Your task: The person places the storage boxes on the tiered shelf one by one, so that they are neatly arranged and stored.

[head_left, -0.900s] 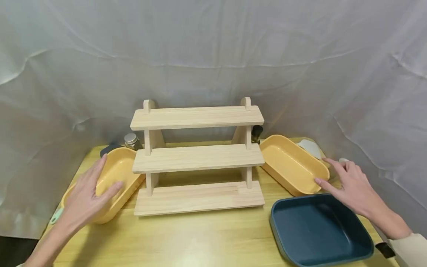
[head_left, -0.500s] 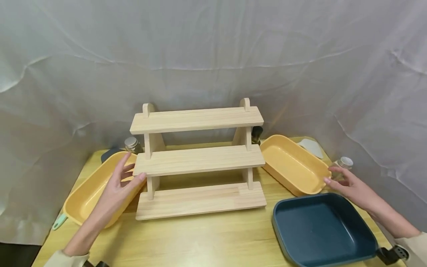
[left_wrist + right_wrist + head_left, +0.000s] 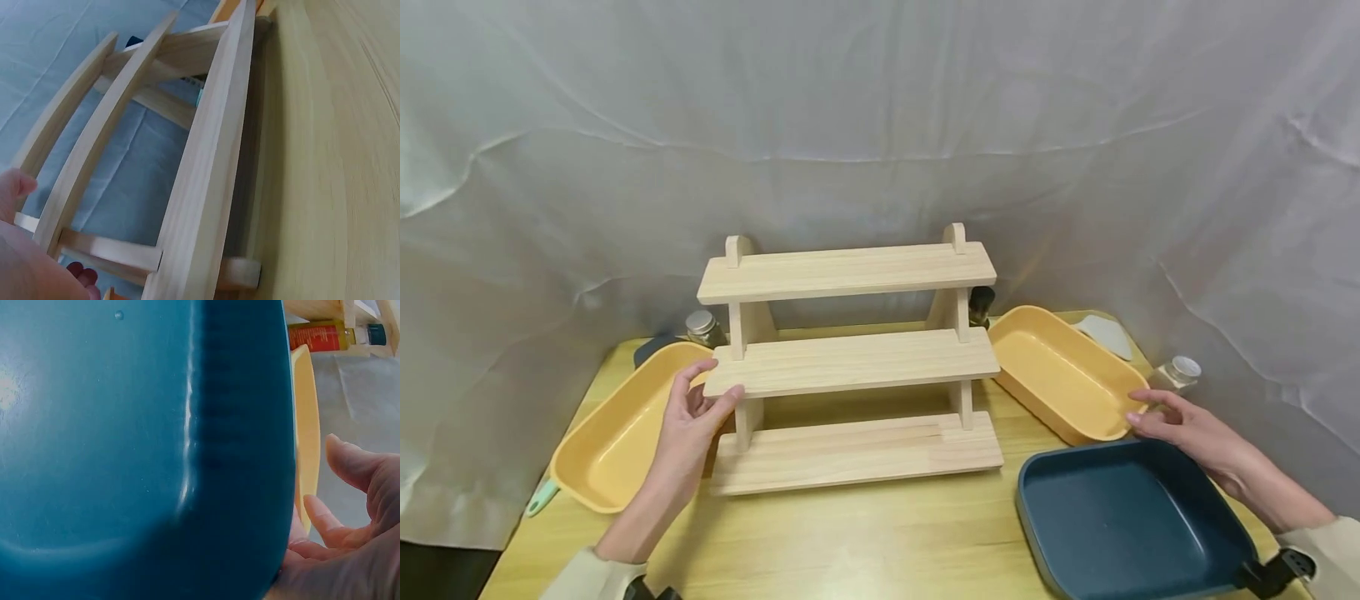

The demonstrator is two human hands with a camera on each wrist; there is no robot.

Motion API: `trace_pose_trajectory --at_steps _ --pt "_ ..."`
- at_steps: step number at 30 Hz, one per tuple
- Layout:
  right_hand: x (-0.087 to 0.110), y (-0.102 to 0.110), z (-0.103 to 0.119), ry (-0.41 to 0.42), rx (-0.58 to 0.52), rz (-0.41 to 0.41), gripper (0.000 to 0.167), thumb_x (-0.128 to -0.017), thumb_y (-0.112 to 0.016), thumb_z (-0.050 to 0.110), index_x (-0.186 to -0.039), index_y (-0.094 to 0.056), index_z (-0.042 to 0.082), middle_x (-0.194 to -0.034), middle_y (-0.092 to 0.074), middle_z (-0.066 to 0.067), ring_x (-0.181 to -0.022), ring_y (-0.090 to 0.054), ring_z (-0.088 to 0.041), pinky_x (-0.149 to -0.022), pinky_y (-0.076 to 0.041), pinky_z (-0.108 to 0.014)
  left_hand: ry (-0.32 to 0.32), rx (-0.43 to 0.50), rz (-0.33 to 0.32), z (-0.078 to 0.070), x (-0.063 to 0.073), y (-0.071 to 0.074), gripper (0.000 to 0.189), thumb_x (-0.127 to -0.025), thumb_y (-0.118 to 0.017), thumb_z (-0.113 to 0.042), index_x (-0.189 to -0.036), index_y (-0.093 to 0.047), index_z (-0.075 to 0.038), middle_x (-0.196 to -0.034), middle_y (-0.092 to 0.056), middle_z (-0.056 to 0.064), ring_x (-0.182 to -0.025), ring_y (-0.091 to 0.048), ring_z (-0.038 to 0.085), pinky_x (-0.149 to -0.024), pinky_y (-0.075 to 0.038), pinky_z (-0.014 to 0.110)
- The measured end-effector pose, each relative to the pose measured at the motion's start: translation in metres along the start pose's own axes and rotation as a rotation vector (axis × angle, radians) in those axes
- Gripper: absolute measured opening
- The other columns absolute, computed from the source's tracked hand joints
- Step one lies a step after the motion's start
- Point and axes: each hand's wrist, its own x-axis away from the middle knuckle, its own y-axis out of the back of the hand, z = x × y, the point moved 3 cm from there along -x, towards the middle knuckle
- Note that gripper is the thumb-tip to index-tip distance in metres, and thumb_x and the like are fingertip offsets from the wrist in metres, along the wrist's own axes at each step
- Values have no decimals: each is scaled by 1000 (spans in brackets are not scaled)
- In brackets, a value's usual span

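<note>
A tiered wooden stand (image 3: 857, 358) with three shelves stands upright in the middle. My left hand (image 3: 688, 433) is at the left end of its middle shelf, thumb near the front edge and fingers curled round the end. In the left wrist view, the thumb (image 3: 22, 182) and the fingers (image 3: 84, 275) lie on either side of that board. My right hand (image 3: 1187, 433) is beside the near end of the right yellow bin (image 3: 1060, 375), with finger and thumb tips at its rim. The right wrist view shows the thumb (image 3: 350, 462) spread away from the fingers.
A dark blue tub (image 3: 1131, 517) stands at the front right. Another yellow bin (image 3: 625, 425) lies left of the stand, with a green handle (image 3: 542, 497) beside it. Lidded jars (image 3: 703, 329), a bottle (image 3: 322, 336) and a white utensil (image 3: 1105, 336) are behind the bins.
My left hand has moved rightward from over the left yellow bin to the stand's middle shelf. My right hand stays near the right bin's end. The view has shifted slightly.
</note>
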Motion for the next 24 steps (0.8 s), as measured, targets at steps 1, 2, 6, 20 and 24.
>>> trace_pose_trajectory --at_steps 1,2,6,20,24 --pt "-1 -1 0 2 -9 -7 69 -113 -63 33 -159 -31 -9 -115 -68 -14 -102 -67 -19 -84 -55 -29 4 10 -15 1 0 -1 54 -104 -77 -10 -148 -48 -24 -111 -63 -4 -97 -61 13 -87 -50 23" --pt "-1 -2 0 4 -13 -15 69 -113 -64 32 -158 -32 -9 -113 -68 -13 -101 -68 -18 -83 -55 -29 10 14 -29 1 -1 -1 55 -104 -78 -10 -147 -48 -24 -110 -62 -4 -95 -60 12 -86 -50 23" --pt "-4 -3 0 15 -17 -33 69 -113 -65 30 -156 -32 -11 -107 -69 -10 -96 -69 -16 -82 -55 -27 40 -11 -73 3 -3 -2 57 -102 -81 -13 -147 -48 -27 -103 -53 -1 -91 -55 11 -81 -46 22" --pt "-6 -3 3 20 45 -69 80 -110 -69 33 -159 -28 -14 -100 -66 -11 -93 -62 -17 -80 -50 -21 32 -5 -96 -1 -8 -7 55 -101 -82 -12 -143 -48 -25 -105 -45 3 -84 -51 9 -74 -44 21" --pt "-5 -3 2 22 16 -93 80 -111 -69 32 -160 -27 -14 -100 -64 -11 -90 -62 -17 -79 -52 -23 29 -31 -86 0 -8 -8 56 -102 -81 -13 -144 -47 -24 -103 -48 3 -84 -54 9 -75 -45 22"
